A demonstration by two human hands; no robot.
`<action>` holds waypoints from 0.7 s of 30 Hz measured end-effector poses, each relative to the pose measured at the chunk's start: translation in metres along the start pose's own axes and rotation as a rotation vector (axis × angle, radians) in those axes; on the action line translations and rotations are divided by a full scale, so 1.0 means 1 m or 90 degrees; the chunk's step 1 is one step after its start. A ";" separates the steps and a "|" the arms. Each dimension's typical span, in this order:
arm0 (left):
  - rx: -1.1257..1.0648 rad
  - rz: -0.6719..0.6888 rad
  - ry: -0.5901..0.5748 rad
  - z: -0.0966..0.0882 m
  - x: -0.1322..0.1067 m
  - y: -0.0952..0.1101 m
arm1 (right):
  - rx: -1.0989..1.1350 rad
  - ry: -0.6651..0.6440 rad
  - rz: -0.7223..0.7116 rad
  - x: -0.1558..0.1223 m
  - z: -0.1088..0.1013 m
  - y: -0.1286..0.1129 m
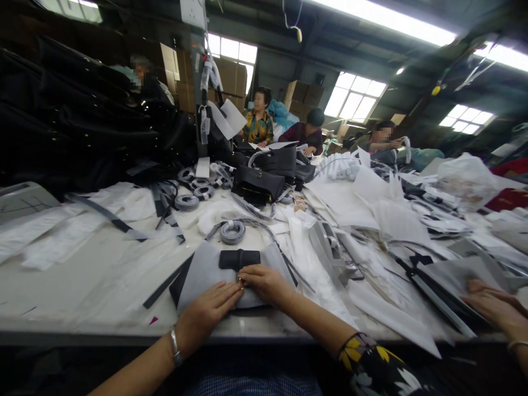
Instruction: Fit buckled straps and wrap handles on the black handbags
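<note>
In front of me a handbag (pixel 181 283) lies on the table, its front covered by a pale grey sheet (pixel 202 269). A black flap (pixel 249 258) with a narrow strap and a small metal clasp shows at its top middle. My left hand (pixel 210 308) rests on the sheet with its fingers stretched out flat, tips touching near the clasp. From the other side my right hand (pixel 266 283) reaches in, fingers bent and closed on the clasp, which they partly hide. The bag's wrapped handle (pixel 264 223) arches behind it, around a coil of wrapped strap (pixel 232 231).
More coils (pixel 187 202) and black bags (pixel 258 184) lie farther back. White foam sheets (pixel 342 198) and a grey tape dispenser (pixel 325 245) are to the right. A co-worker's hands (pixel 490 302) hold another bag at far right. Black bags (pixel 82 121) are piled at left.
</note>
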State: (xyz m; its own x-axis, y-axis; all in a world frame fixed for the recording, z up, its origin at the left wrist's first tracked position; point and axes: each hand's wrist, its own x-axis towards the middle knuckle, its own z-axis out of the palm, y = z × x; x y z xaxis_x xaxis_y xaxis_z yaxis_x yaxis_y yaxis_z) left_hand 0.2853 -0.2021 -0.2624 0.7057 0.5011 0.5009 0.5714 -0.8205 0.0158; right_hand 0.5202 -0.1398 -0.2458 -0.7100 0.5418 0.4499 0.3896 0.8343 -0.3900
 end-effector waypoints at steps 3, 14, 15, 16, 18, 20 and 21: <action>0.007 0.007 0.000 0.000 0.003 -0.003 | -0.060 -0.118 -0.021 0.015 -0.013 0.000; 0.046 0.070 0.037 0.005 -0.001 -0.018 | -0.107 -0.294 -0.117 0.059 -0.021 0.019; 0.048 0.080 0.037 0.005 -0.001 -0.020 | -0.133 -0.291 -0.098 0.057 -0.017 0.015; 0.050 0.091 0.039 0.005 -0.001 -0.021 | -0.160 -0.283 -0.066 0.055 -0.012 0.011; 0.048 0.118 0.052 0.004 0.001 -0.023 | -0.181 -0.262 0.009 0.052 -0.009 0.005; 0.030 0.116 0.056 0.006 0.002 -0.023 | -0.112 -0.276 0.077 0.053 -0.019 0.007; 0.013 0.093 0.061 0.008 0.002 -0.022 | -0.047 -0.301 0.101 0.055 -0.032 0.013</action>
State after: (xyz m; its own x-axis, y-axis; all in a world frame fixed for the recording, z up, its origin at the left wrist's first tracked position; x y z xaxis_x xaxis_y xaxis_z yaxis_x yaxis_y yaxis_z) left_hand 0.2769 -0.1807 -0.2687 0.7386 0.3481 0.5773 0.4751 -0.8763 -0.0796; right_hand 0.5044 -0.0959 -0.2004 -0.8202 0.5712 -0.0309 0.5425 0.7597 -0.3586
